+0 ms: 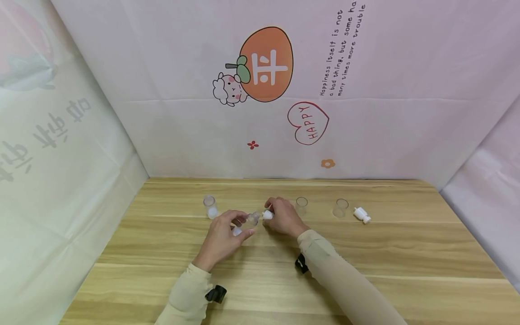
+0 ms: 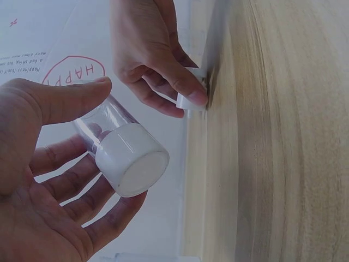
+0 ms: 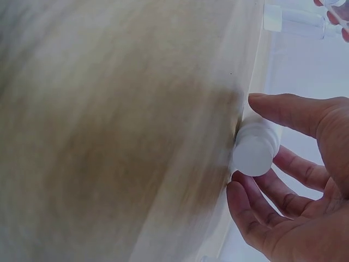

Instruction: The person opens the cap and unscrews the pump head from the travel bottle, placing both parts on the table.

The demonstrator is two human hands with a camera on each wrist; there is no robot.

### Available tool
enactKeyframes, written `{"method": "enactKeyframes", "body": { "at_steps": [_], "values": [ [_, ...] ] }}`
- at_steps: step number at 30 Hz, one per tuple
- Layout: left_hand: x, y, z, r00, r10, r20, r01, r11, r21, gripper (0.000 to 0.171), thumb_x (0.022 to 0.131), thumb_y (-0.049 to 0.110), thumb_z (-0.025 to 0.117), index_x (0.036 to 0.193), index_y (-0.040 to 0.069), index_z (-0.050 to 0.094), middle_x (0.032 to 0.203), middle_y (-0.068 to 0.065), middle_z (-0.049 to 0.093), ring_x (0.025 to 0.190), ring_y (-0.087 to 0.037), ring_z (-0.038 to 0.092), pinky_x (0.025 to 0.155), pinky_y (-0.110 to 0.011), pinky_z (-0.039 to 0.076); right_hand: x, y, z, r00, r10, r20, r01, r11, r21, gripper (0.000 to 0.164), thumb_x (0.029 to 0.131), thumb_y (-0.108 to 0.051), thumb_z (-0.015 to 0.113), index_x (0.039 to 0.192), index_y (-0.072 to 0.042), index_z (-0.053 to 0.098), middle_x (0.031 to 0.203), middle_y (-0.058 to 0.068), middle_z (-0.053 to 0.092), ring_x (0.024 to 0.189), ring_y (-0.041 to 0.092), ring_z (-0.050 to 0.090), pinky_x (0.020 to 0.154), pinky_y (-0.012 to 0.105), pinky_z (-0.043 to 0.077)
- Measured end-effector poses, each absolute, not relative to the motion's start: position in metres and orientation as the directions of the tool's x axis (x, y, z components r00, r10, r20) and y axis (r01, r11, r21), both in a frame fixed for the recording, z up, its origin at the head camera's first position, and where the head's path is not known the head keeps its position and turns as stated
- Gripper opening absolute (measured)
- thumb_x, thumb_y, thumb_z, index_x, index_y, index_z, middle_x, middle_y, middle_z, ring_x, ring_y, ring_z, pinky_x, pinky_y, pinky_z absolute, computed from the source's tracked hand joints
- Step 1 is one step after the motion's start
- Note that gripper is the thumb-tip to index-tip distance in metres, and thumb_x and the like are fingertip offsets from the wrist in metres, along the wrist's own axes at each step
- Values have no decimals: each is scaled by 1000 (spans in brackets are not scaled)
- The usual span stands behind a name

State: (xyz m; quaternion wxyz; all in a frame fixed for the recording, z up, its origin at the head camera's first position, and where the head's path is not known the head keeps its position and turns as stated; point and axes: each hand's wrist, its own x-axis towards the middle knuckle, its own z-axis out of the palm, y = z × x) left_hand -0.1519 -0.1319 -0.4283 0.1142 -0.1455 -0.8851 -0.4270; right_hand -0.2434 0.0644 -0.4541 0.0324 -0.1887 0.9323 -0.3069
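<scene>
My left hand (image 1: 222,235) holds a clear bottle with a white base (image 2: 133,158), thumb on one side and fingers along the other. The bottle is tilted, its clear end (image 1: 253,219) pointing towards my right hand. My right hand (image 1: 283,217) is low over the table around a white pump head (image 3: 255,150), which lies on its side. In the right wrist view the thumb (image 3: 289,109) is straight, with a small gap to the pump head. The other fingers bend beside and behind it; whether they touch is unclear.
A second clear bottle with a white base (image 1: 210,207) stands at the back left of the wooden table (image 1: 260,289). Right of my right hand are two clear caps, one nearer (image 1: 301,206) and one farther (image 1: 340,208). Another white pump head (image 1: 362,215) lies beyond them.
</scene>
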Motion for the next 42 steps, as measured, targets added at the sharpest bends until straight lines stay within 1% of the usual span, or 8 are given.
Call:
{"method": "enactKeyframes", "body": {
  "at_steps": [3,7,13,16,23,28,36,42],
  "values": [
    [-153,-132,-430,-932,157,326,353,600,718,33,83,15,86,111,6,72,100,-5,70,90,-22,67,81,-40,56,-242,66,-452,-927,-370,59,-332,738,-588,42,78,-10,89,113,-1,69,97,9,64,88,23,59,80,39,52],
    [-155,-133,-433,-937,148,316,339,600,724,32,84,15,85,111,6,71,102,-8,71,91,-21,66,81,-40,55,-239,67,-448,-926,-371,69,-339,735,-587,43,78,-11,89,114,-1,68,100,11,64,89,24,59,79,39,53],
    [-159,-132,-436,-953,110,283,295,559,775,34,86,13,84,115,3,69,106,-12,70,96,-26,66,85,-45,54,-231,72,-438,-932,-354,74,-326,733,-597,44,80,-16,88,117,-3,68,107,12,65,95,27,62,82,41,54],
    [-163,-131,-437,-958,87,272,275,541,795,34,86,11,83,116,3,69,106,-11,69,97,-26,65,86,-45,54,-226,76,-434,-930,-355,98,-340,727,-597,44,80,-17,88,117,-4,68,107,13,65,97,28,62,83,42,53],
    [-172,-128,-437,-974,36,225,216,468,857,32,90,10,79,117,1,64,109,-17,66,101,-29,63,87,-49,53,-213,87,-426,-922,-365,131,-365,703,-611,41,83,-16,86,117,-3,68,107,12,64,100,29,61,85,44,52],
    [-179,-127,-440,-983,7,185,170,425,889,36,91,10,77,121,-1,61,112,-18,65,105,-31,62,90,-50,53,-202,96,-422,-915,-372,158,-387,694,-606,38,84,-14,84,116,-4,68,107,12,64,102,29,61,86,45,52],
    [-190,-125,-447,-985,-31,172,145,400,905,38,91,10,76,123,-3,59,113,-15,64,107,-31,61,90,-48,52,-187,112,-420,-889,-410,206,-450,694,-563,36,85,-13,83,116,-5,68,107,11,65,102,28,63,87,46,52],
    [-198,-122,-451,-986,-68,154,117,384,916,40,91,9,76,124,-4,57,114,-18,63,109,-32,60,92,-48,51,-178,124,-421,-869,-436,233,-488,680,-547,37,85,-13,83,117,-5,67,109,11,65,103,30,64,88,46,52]
  ]
}}
